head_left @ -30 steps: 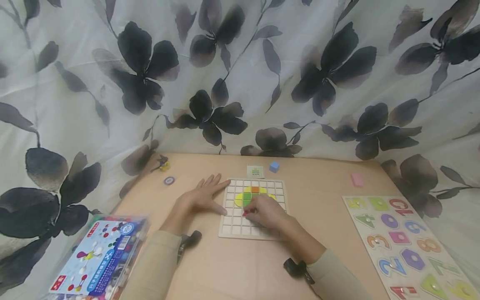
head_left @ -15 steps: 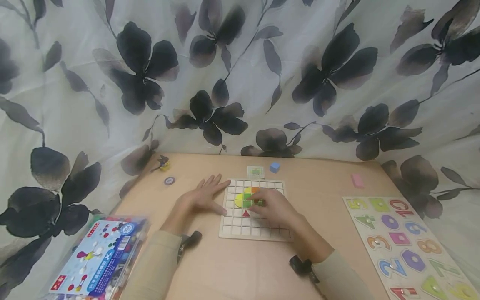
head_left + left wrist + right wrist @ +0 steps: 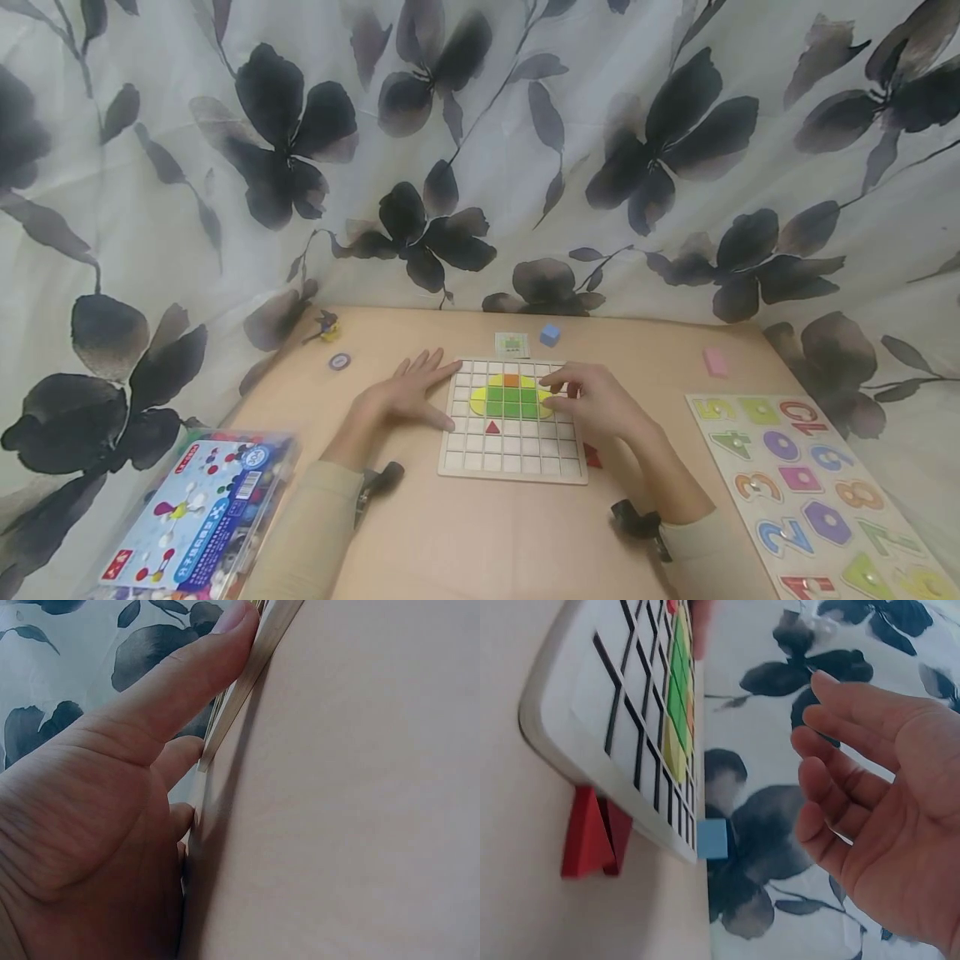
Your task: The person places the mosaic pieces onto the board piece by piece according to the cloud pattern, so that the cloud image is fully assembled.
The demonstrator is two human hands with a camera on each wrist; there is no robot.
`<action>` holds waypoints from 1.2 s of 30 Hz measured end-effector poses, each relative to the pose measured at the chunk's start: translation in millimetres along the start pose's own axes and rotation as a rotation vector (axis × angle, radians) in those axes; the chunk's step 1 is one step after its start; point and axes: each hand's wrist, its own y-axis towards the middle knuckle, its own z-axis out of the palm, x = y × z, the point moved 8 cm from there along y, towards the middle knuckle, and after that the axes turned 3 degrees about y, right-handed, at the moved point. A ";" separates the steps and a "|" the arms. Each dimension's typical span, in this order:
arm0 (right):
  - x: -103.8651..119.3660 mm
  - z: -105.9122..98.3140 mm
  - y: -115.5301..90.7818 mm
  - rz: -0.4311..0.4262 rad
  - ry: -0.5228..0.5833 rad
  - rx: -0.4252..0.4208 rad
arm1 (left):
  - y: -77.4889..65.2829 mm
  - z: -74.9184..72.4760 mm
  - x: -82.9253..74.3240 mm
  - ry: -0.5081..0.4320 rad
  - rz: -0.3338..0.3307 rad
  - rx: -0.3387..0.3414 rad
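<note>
A white grid board [image 3: 517,463] lies on the table. Green square tiles [image 3: 512,409] fill its middle, with yellow rounded tiles [image 3: 477,402] around them and an orange tile [image 3: 512,381] above. One red triangle tile [image 3: 492,427] sits below the green ones. My left hand [image 3: 401,398] has its fingers spread at the board's left edge; its thumb [image 3: 180,679] touches that edge. Over the right side is my right hand [image 3: 596,400], fingers loosely bent and nothing between them in the right wrist view. Red triangular pieces [image 3: 587,834] rest beside the board's right edge.
A pattern card [image 3: 512,344] and a blue cube [image 3: 550,335] lie behind the board. A pink block [image 3: 715,361] and a number puzzle board [image 3: 757,462] are at right. On the left are a boxed set [image 3: 202,508], a round disc [image 3: 340,362] and a small yellow figure [image 3: 327,327].
My right hand has left the red triangle tile on the board and moved right, uncovering the green and yellow tiles and the red pieces beside the board. My left hand has stayed put.
</note>
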 end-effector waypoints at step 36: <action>-56.8 13.9 -31.9 0.072 0.146 0.526 | 1.1 0.3 1.2 0.002 -0.001 0.013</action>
